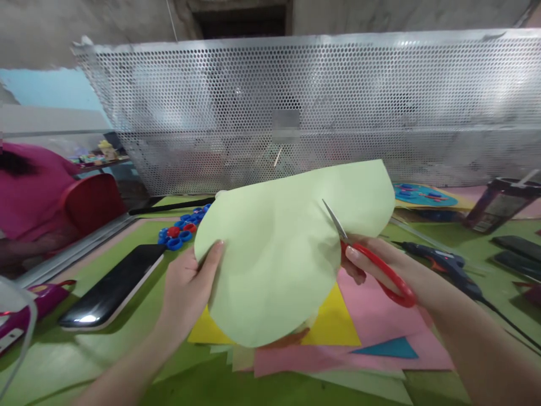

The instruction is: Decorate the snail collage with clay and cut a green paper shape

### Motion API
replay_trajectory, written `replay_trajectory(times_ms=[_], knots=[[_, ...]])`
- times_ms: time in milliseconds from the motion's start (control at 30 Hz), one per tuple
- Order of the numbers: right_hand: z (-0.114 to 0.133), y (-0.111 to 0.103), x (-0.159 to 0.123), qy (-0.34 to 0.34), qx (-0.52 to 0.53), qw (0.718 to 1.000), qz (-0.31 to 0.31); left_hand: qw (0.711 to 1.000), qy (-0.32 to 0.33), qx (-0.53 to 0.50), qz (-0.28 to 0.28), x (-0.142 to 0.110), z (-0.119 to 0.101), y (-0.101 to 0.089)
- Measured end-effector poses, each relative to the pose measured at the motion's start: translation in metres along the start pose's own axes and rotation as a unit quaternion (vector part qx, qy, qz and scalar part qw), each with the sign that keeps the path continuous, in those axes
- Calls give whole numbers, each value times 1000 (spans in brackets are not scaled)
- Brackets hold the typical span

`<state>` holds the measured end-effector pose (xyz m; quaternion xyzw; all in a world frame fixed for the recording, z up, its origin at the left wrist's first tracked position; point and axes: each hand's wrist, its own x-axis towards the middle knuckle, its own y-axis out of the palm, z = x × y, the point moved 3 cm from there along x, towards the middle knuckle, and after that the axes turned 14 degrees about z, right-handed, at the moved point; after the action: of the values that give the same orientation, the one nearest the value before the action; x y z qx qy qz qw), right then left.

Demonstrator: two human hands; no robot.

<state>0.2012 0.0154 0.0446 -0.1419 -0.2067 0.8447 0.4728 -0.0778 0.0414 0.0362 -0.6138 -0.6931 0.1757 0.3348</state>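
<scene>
A pale green sheet of paper [270,248] with a rounded, curved outline is held up over the table. My left hand [194,276] pinches its left edge, thumb on the front face. In my right hand [367,254] is a pair of red-handled scissors [380,273], with fingers wrapped round the handles. One metal blade lies in front of the paper and points up and left; the other blade is hidden behind the sheet. Beneath the paper lie stacked sheets: a yellow sheet [338,316], a pink sheet [380,310] and a blue scrap [391,348].
A black phone [116,285] and blue and red plastic rings [181,228] lie at left. At right are a glue gun [443,262] with its cord and a dark cup [496,206]. A perforated metal panel [316,101] stands behind. A person in pink [34,186] sits at far left.
</scene>
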Motion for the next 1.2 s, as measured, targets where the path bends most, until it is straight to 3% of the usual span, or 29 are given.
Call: replay_trajectory(times_ms=[333, 500, 733, 967, 1200], knots=[[-7, -1, 2, -6, -2, 1000, -20, 1000, 14, 11, -13, -2, -3, 1], [-17, -2, 4, 54, 58, 996, -32, 999, 17, 24, -11, -2, -2, 1], [-2, -2, 0, 12, -25, 999, -43, 996, 49, 66, -19, -4, -4, 3], [-16, -4, 3, 88, 36, 994, -53, 995, 61, 71, -23, -4, -3, 3], [5, -4, -1, 30, -18, 998, -48, 993, 86, 79, -19, -5, -6, 4]])
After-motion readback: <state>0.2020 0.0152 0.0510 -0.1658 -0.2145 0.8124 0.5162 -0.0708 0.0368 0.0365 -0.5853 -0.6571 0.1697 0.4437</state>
